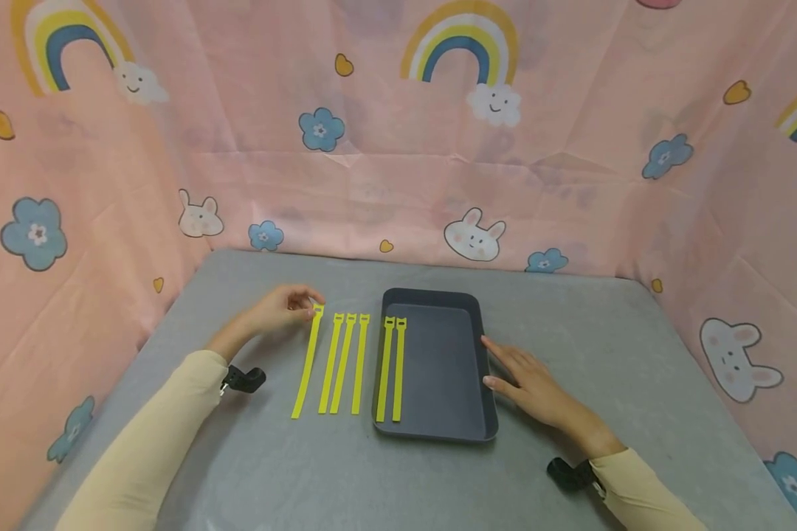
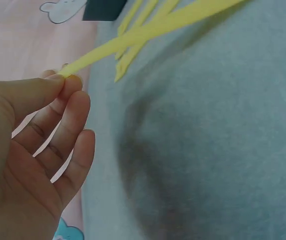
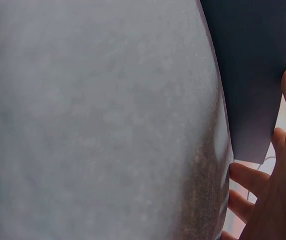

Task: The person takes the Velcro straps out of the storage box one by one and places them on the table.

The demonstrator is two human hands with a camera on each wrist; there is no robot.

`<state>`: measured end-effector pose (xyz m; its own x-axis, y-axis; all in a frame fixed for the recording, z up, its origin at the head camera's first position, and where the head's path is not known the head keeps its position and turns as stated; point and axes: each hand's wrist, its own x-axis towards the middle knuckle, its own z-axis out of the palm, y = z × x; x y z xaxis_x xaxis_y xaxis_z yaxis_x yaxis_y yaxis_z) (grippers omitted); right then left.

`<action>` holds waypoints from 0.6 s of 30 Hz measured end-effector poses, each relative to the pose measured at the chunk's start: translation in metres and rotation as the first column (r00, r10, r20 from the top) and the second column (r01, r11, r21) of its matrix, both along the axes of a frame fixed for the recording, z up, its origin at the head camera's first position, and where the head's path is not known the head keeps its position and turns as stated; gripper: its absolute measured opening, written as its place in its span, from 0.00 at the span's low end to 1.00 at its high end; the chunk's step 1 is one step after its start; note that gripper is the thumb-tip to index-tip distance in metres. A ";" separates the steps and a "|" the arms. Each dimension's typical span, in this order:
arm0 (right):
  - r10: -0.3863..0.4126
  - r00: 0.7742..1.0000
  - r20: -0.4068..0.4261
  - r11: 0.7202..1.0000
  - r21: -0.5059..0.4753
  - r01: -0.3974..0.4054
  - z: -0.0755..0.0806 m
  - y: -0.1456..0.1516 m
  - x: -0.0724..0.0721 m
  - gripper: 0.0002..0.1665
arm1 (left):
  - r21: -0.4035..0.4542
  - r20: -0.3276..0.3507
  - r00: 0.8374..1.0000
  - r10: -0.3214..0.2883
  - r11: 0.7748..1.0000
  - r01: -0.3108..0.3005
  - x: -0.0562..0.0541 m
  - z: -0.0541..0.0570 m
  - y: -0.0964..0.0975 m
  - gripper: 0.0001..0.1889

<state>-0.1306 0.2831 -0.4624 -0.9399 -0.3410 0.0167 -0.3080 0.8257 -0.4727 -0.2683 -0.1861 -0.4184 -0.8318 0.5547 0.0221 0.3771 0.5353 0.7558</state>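
My left hand (image 1: 284,308) pinches the slotted head of a yellow cable tie (image 1: 308,361) between thumb and index finger. In the left wrist view that hook-and-loop style tie (image 2: 148,32) slants up from the fingertips, apart from the others. Three more yellow ties (image 1: 345,365) lie side by side on the table, just right of it. Two yellow ties (image 1: 391,369) are inside the dark grey tray (image 1: 448,354), along its left side. Against the tray's right wall rest the fingertips of my right hand (image 1: 538,387), its fingers extended; in the right wrist view they touch the outer wall (image 3: 255,90).
A grey cloth covers the table (image 1: 591,339). Pink printed fabric (image 1: 372,184) hangs behind and on both sides. Each wrist carries a black camera mount, on the left (image 1: 244,380) and on the right (image 1: 570,476).
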 end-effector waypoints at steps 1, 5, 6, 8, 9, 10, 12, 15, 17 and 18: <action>0.000 1.000 0.002 1.000 0.000 0.000 0.000 0.000 0.000 0.41 | -0.001 0.011 1.000 0.009 1.000 -0.009 -0.001 -0.003 0.001 0.13; -0.001 1.000 0.000 1.000 0.003 0.001 0.000 0.000 0.000 0.41 | -0.005 0.021 0.999 0.044 0.999 -0.044 -0.002 -0.009 0.005 0.12; -0.001 1.000 -0.001 1.000 0.004 0.001 0.001 0.000 -0.001 0.41 | -0.013 0.017 0.998 0.053 0.999 -0.053 -0.002 -0.010 0.006 0.12; -0.001 1.000 -0.001 1.000 0.006 0.001 0.001 -0.001 0.000 0.41 | -0.022 0.008 0.998 0.067 0.997 -0.067 -0.002 -0.012 0.009 0.11; 0.000 1.000 -0.001 1.000 0.006 0.000 0.001 -0.001 0.000 0.41 | -0.028 0.003 0.997 0.074 0.997 -0.074 -0.002 -0.013 0.009 0.11; 0.000 1.000 -0.002 1.000 0.006 0.000 0.001 -0.001 0.000 0.41 | -0.038 -0.004 0.997 0.079 0.996 -0.080 -0.003 -0.015 0.010 0.11; 0.001 1.000 -0.004 1.000 0.007 -0.001 0.002 -0.001 0.000 0.41 | -0.053 -0.007 0.996 0.093 0.994 -0.093 -0.003 -0.019 0.012 0.11; 0.002 1.000 -0.005 1.000 0.007 -0.002 0.002 -0.001 0.000 0.41 | -0.063 -0.009 0.993 0.114 0.991 -0.115 -0.005 -0.024 0.013 0.11; 0.000 1.000 -0.003 1.000 0.011 0.000 0.002 -0.001 0.000 0.41 | -0.066 -0.013 0.992 0.128 0.990 -0.128 -0.005 -0.026 0.014 0.10; -0.001 1.000 -0.001 1.000 0.011 0.001 0.002 -0.001 0.000 0.41 | -0.066 -0.014 0.991 0.136 0.988 -0.136 -0.005 -0.026 0.014 0.10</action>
<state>-0.1306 0.2824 -0.4607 -0.9401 -0.3406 0.0140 -0.3080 0.8312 -0.4628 -0.2736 -0.1722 -0.4442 -0.8995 0.4369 -0.0034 0.3040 0.6315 0.7133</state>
